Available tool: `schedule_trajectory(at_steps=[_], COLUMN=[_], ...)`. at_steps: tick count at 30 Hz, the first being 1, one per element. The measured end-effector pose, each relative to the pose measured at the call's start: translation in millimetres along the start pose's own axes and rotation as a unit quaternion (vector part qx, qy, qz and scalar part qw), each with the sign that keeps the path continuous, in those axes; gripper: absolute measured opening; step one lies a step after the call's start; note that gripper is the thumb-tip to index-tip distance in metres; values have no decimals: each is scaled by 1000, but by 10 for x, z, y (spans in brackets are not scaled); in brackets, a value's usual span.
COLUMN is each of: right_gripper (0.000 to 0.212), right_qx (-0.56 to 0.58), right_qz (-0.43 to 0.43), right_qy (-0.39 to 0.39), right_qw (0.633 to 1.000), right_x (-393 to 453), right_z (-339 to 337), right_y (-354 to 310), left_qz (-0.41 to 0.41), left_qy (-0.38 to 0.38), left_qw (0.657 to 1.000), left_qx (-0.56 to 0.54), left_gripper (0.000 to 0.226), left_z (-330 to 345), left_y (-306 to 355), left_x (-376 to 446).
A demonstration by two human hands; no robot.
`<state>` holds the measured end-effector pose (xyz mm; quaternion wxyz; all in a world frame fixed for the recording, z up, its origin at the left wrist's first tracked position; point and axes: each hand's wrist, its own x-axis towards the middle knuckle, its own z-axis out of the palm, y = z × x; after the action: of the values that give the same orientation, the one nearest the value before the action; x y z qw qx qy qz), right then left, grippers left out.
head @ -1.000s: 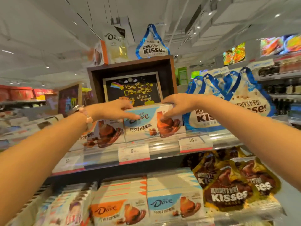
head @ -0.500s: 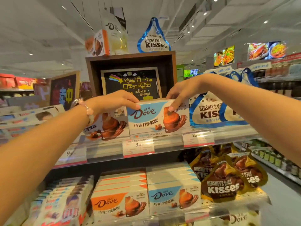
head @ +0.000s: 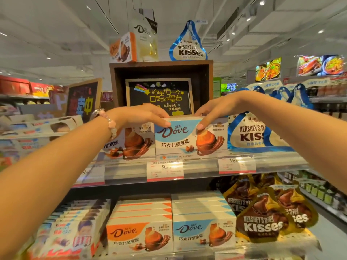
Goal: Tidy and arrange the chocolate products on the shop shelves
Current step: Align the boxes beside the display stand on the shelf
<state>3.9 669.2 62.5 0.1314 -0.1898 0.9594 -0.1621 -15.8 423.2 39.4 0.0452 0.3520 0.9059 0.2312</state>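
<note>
A brightly lit shop aisle with white ceiling panels and spot lamps frames a tiered chocolate display; the upper shelf (head: 202, 166) has a clear front lip carrying price tags.

On that shelf stands the blue Dove box (head: 187, 141), upright and facing out. The left hand (head: 142, 115) lies over its top left corner, fingers draped down onto the front face; the right hand (head: 216, 111) covers the top right corner, a fingertip pressing on the printed chocolate. Each grip is narrow, curled over the top edge and holding the box from both ends. That two-handed hold looks meant to square the box with the shelf front and keep it from tipping back.

Just to its left stands another Dove box (head: 129, 143), partly hidden behind the left wrist, which wears a pink bead bracelet (head: 110, 122). To the right, white Hershey's Kisses bags (head: 249, 134) stand close beside the box; whether they touch it is not clear.

Behind the hands a dark wooden crate (head: 161, 70) holds a chalkboard sign (head: 159, 96), with sample packs perched on top. The lower shelf carries stacked orange Dove boxes (head: 139, 235), more blue ones, and brown Kisses pouches (head: 262, 218). Further shelving recedes on both sides.
</note>
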Motion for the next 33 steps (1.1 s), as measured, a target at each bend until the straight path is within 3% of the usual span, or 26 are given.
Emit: schedule_trajectory(at_steps=[5,7,11,14,21,23,28,33], right_gripper=[65,62,65,84,70,64,47,48], right_qx=[-66,-69,-30,2,-59,-92,-127,-85], right_qz=[27,32,-14,-47,-6,-5,-12,-19], right_qy=[-9,1,141,189,108,109,93,101], right_qw=[997,997,989,981,992,990,988,991], right_x=[33,73,284,519,840,828,786,814], right_z=[-53,-53,78,228,383,379,353,323], right_y=[-116,-193,-481,-738,-1042,-1087,-1140,-1129], left_qz=[-2,-4,-56,-98,-117,-113,-99,-75], left_qy=[41,65,69,77,-20,-14,-19,-36], left_qw=[999,998,996,990,982,980,981,985], left_qx=[-8,-10,27,63,148,162,167,148], left_gripper=[74,72,59,77,77,74,44,31], left_z=[-158,-300,-567,-651,-603,-589,-664,-727], left_y=[-54,-138,-463,-660,-754,-741,-776,-804], left_x=[-71,-143,-337,-462,-541,-545,-543,-521])
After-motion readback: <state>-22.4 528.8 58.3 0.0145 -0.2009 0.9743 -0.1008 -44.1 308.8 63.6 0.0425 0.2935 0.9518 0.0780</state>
